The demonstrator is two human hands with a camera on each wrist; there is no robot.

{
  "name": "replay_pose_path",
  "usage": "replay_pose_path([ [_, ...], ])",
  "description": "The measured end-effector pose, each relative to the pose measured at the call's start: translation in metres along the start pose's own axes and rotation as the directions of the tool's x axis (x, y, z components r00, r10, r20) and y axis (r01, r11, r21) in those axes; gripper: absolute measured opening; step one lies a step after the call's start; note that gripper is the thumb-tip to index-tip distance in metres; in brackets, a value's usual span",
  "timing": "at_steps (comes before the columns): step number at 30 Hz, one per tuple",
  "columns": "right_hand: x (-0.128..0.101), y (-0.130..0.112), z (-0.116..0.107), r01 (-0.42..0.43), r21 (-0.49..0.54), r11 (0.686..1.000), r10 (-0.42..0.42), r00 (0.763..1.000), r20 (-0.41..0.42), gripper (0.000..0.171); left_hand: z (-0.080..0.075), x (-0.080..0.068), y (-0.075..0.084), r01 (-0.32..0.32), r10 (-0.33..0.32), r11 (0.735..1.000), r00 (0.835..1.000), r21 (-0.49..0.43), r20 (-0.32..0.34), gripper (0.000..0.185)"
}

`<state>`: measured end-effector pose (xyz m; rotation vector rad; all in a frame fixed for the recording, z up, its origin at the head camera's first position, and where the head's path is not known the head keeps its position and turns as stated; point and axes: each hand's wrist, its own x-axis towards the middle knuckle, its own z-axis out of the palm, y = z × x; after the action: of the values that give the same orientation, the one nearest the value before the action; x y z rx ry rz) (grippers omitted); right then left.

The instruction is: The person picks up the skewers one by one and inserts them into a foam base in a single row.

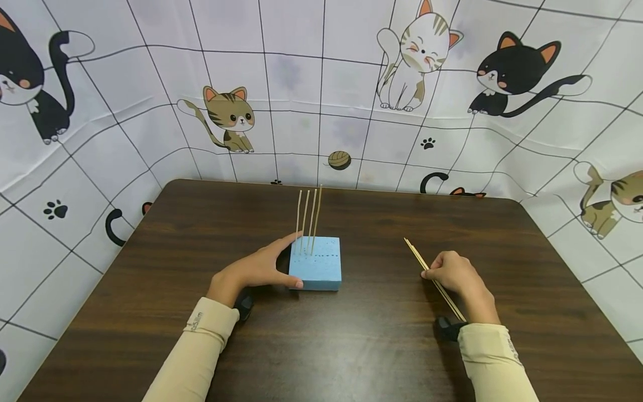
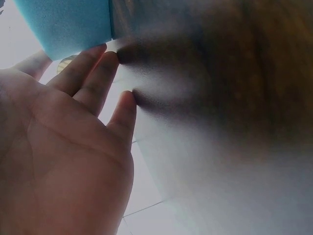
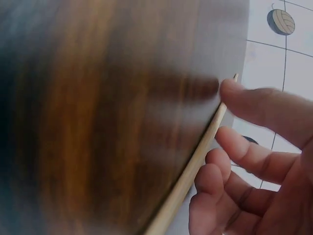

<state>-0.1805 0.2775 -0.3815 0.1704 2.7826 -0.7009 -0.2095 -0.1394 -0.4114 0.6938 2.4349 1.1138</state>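
Blue foam block (image 1: pixel 315 262) sits mid-counter (image 1: pixel 351 346), four thin sticks upright in its far left part, braced by the left hand (image 1: pixel 256 271) with straight fingers along its left side. Well apart toward the right edge, the right hand (image 1: pixel 454 274) pinches loose wooden skewers (image 1: pixel 434 279), their long axis pointing at the far left corner.

Dark wooden table (image 1: pixel 351 346), blue foam block (image 1: pixel 315 272)

Four upright skewers (image 1: pixel 307 220), one blue foam block (image 1: pixel 316 263), two loose skewers (image 1: pixel 434 279), one table (image 1: pixel 351 346)
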Motion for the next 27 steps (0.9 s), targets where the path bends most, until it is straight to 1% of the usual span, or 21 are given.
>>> replay_pose_path([
  [6, 0.0004, -0.0031, 0.0016, -0.046, 0.013, 0.999, 0.045, 0.998, 0.045, 0.015, 0.0001, 0.0, 0.0006, 0.007, -0.007, 1.0, 1.0, -0.006, -0.008, 0.11],
  [9, 0.0009, -0.0036, 0.0008, -0.034, -0.007, 0.999, 0.034, 0.998, 0.051, 0.016, -0.0001, -0.0006, 0.0015, -0.003, 0.003, 1.0, 1.0, -0.002, -0.006, 0.109],
  [13, 0.0008, -0.003, 0.0005, -0.007, -0.023, 1.0, 0.008, 0.999, 0.038, 0.017, -0.0001, -0.001, 0.0024, -0.015, 0.015, 1.0, 1.0, 0.002, -0.003, 0.108],
  [19, -0.0003, -0.0017, 0.0008, 0.009, -0.026, 1.0, -0.008, 1.0, 0.025, 0.018, 0.0001, 0.0003, 0.0016, -0.023, 0.023, 1.0, 1.0, 0.0, 0.001, 0.107],
  [27, -0.0003, -0.0007, 0.0011, 0.05, -0.043, 0.998, -0.05, 0.999, -0.016, 0.017, 0.0006, 0.0, 0.0005, 0.001, -0.001, 1.0, 1.0, 0.004, 0.003, 0.109],
])
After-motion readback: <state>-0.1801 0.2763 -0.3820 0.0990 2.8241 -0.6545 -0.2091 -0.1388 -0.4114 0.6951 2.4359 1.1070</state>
